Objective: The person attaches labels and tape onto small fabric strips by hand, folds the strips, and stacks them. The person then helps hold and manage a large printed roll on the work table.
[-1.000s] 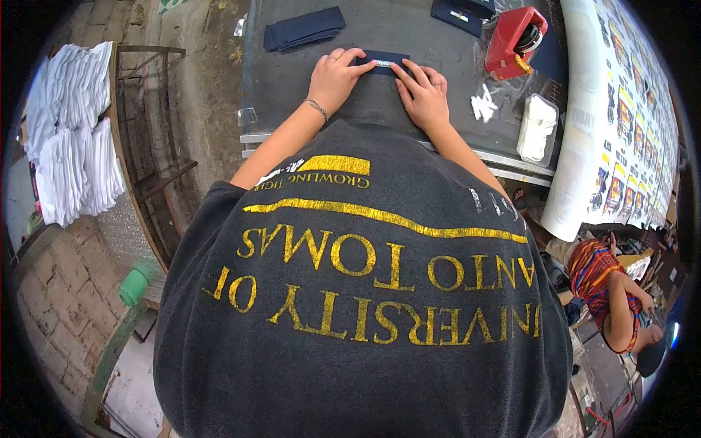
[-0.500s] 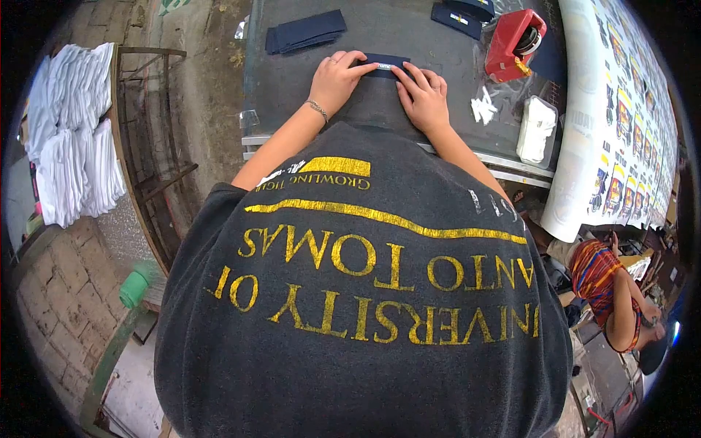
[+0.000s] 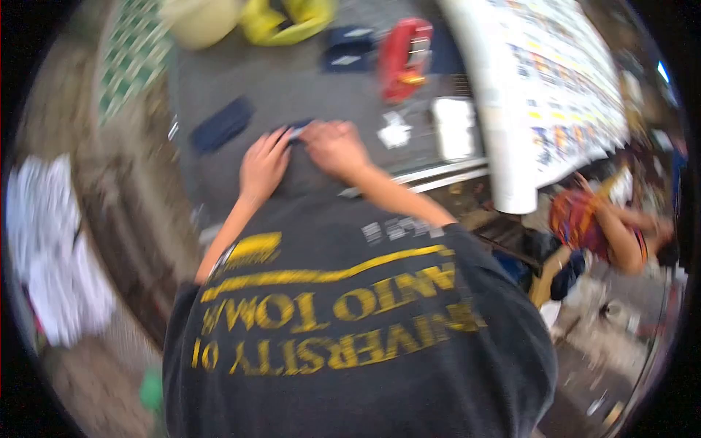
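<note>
Between my two hands lies a small navy fabric piece (image 3: 298, 127) with a pale label on it, partly covered by my fingers and smeared by motion. The fingers of my left hand (image 3: 264, 162) close on its left end. My right hand (image 3: 336, 148) is curled at the right end, fingertips pinched together on it. To the left of my hands lies a stack of navy pieces (image 3: 223, 125). More navy pieces with white labels (image 3: 349, 50) lie farther back, beside a red tape dispenser (image 3: 404, 62). White strips (image 3: 394, 130) sit to the right of my right hand.
On the dark table (image 3: 292, 80), a white stack in a clear tray (image 3: 454, 128) stands at the right. A yellow bag (image 3: 288, 23) and a cream rounded object (image 3: 201, 20) are at the back. A printed sheet roll (image 3: 515, 182) borders the right. A person (image 3: 584, 226) sits beyond.
The view has swung, bringing the yellow bag and cream object in. My right hand has curled from fingers laid flat along the piece to a pinch; my hands are closer together.
</note>
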`<state>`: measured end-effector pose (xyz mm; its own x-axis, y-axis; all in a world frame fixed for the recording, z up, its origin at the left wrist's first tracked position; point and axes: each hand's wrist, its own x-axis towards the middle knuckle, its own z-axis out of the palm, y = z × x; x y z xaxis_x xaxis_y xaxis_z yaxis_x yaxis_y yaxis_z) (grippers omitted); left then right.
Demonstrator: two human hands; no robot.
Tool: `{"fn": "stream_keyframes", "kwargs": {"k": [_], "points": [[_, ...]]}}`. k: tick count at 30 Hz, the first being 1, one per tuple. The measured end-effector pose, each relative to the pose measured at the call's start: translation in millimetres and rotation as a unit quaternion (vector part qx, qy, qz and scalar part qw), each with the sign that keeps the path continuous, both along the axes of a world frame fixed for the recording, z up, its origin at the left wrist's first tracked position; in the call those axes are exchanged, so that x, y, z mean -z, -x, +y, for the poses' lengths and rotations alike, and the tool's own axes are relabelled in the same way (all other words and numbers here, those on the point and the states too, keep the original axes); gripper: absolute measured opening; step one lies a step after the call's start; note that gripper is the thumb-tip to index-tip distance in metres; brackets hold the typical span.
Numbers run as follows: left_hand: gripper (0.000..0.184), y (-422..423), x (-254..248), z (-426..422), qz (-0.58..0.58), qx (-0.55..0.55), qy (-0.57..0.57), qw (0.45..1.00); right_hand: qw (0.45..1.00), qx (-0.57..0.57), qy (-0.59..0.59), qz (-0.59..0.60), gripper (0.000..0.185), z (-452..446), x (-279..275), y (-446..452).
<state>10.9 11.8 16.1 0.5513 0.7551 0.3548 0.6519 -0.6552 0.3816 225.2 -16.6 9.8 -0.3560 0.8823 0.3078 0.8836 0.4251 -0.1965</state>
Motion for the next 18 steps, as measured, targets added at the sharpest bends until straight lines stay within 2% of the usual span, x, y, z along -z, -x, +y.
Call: {"fn": "stream_keyframes", "kwargs": {"k": [1,2,3,4,7,18], "points": [[0.044,-2,0,-2,0.020,0.015,-0.002,1.000,1.000,0.006,-0.003,0.024,0.029,0,2,-1],[0.045,-1,1,-5,0.032,0.024,-0.003,0.999,1.000,0.014,-0.016,-0.001,0.029,-3,1,-2],[0.047,0,6,-5,0.041,0.033,0.013,0.999,1.000,0.016,0.020,-0.007,0.032,-3,7,-5],[0.047,4,13,-5,0.062,0.030,0.020,0.997,0.998,0.004,-0.017,0.057,0.036,-4,14,-8],[0.048,10,26,-2,0.075,0.060,0.018,0.995,0.997,0.025,-0.004,0.073,0.038,-8,33,-7],[0.046,13,35,-6,0.119,0.016,0.009,0.993,0.996,0.026,-0.009,0.079,0.037,-12,33,-6]]}}
